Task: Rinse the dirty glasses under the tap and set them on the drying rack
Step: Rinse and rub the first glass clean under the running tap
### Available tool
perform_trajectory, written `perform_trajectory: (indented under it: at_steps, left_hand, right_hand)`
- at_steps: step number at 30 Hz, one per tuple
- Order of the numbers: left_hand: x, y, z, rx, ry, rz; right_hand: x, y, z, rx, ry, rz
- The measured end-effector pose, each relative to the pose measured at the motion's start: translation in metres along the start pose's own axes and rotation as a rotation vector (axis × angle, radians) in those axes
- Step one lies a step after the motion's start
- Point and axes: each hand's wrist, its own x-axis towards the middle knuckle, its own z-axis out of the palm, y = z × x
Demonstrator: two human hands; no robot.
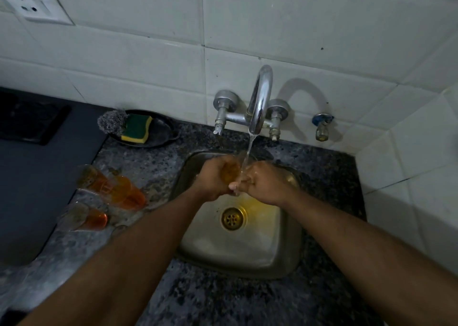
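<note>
My left hand (213, 177) grips an amber glass (231, 171) over the sink (247, 251) under the tap (260, 98) stream, right hand (262, 182) pinching its rim. 3 more dirty glasses (111, 189) on counter (138, 162) at 9 o'clock.

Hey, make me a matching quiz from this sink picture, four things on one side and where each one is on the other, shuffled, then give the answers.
Things
1. glass
2. sponge
3. dirty glasses
4. drain

Places
A. on the counter left of the sink
B. in the middle of the sink floor
C. held in both hands under the running tap
D. in the dark dish by the wall

Pairs: 1-C, 2-D, 3-A, 4-B
</note>
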Motion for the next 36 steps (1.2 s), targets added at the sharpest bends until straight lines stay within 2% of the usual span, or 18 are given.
perform_trajectory:
  at_steps: [1,4,5,9,10,11,13,14,15,16,18,20,23,25,27,31,36]
  left_hand:
    - [0.000,0.000,-0.003,0.052,-0.064,0.007]
    - [0.004,-0.001,-0.016,0.258,-0.433,-0.090]
    - [0.004,0.000,-0.018,0.259,-0.441,-0.101]
    - [0.001,0.003,-0.006,0.166,-0.065,0.051]
    - [0.000,0.003,-0.006,0.188,-0.076,0.045]
    - [0.000,0.002,-0.009,0.214,-0.162,0.008]
    - [0.000,-0.003,-0.019,0.303,-0.445,-0.084]
    - [0.000,-0.003,-0.022,0.341,-0.524,-0.107]
    - [0.000,-0.005,-0.022,0.336,-0.520,-0.114]
    - [-0.001,-0.006,-0.019,0.282,-0.449,-0.108]
    - [-0.006,-0.004,-0.009,0.071,-0.208,-0.088]
    - [-0.009,-0.004,-0.002,-0.130,-0.082,-0.088]
    - [-0.010,-0.006,0.001,-0.266,-0.104,-0.130]
    - [-0.011,-0.010,0.000,-0.250,-0.155,-0.144]
    - [-0.014,-0.012,-0.002,-0.201,-0.218,-0.169]
    - [-0.020,-0.021,0.002,-0.206,-0.237,-0.198]
    - [-0.024,-0.020,-0.001,-0.312,-0.265,-0.217]
  right_hand:
    - [-0.002,0.001,-0.002,-0.078,-0.036,-0.036]
    - [-0.004,-0.005,-0.007,-0.482,-0.185,-0.187]
    - [-0.002,-0.008,-0.006,-0.517,-0.191,-0.174]
    - [0.002,-0.012,0.001,-0.194,-0.082,-0.010]
    - [0.000,-0.012,-0.002,-0.237,-0.105,-0.045]
    - [-0.002,-0.014,-0.006,-0.337,-0.162,-0.086]
    - [-0.004,-0.022,-0.008,-0.590,-0.240,-0.185]
    - [-0.005,-0.024,-0.006,-0.656,-0.244,-0.224]
    - [-0.004,-0.026,-0.003,-0.666,-0.241,-0.229]
    - [-0.003,-0.026,0.000,-0.653,-0.235,-0.206]
    - [0.000,-0.023,-0.001,-0.469,-0.186,-0.054]
    - [-0.001,-0.016,0.002,-0.160,-0.079,0.080]
    - [-0.011,-0.010,0.014,0.213,0.203,0.142]
    - [-0.020,-0.008,0.022,0.412,0.414,0.153]
    - [-0.026,-0.013,0.029,0.547,0.530,0.185]
    - [-0.035,-0.018,0.052,0.752,0.456,0.387]
    - [-0.027,-0.015,0.052,0.706,0.457,0.437]
